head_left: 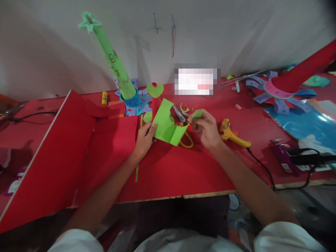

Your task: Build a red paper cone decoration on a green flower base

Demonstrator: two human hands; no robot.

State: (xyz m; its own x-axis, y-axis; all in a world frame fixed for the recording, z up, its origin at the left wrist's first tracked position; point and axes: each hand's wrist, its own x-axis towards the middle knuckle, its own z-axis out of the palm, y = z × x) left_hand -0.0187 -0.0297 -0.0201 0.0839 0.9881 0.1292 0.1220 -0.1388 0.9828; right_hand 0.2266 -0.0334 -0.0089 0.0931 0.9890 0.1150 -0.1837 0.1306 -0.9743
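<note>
A light green paper sheet (pixel 165 122) with cut-out edges hangs between my two hands above the red table. My left hand (pixel 145 138) pinches its left edge, thumb on top. The fingers of my right hand (pixel 206 128) close on a narrow part at the sheet's right end. Behind the paper lie scissors (pixel 179 112) with yellow handles, partly hidden by it. Just beyond, a green paper heart (pixel 155 90) rests near the wall, and thin green scraps (pixel 184 107) lie beside the scissors.
A yellow glue gun (pixel 233 135) with a black cord lies right of my right hand. A red board (pixel 49 154) stands tilted at left. Farther back are a green paper tower (pixel 114 63), a glue stick (pixel 104 99) and a red cone (pixel 304 71). A purple device (pixel 285 157) sits at right.
</note>
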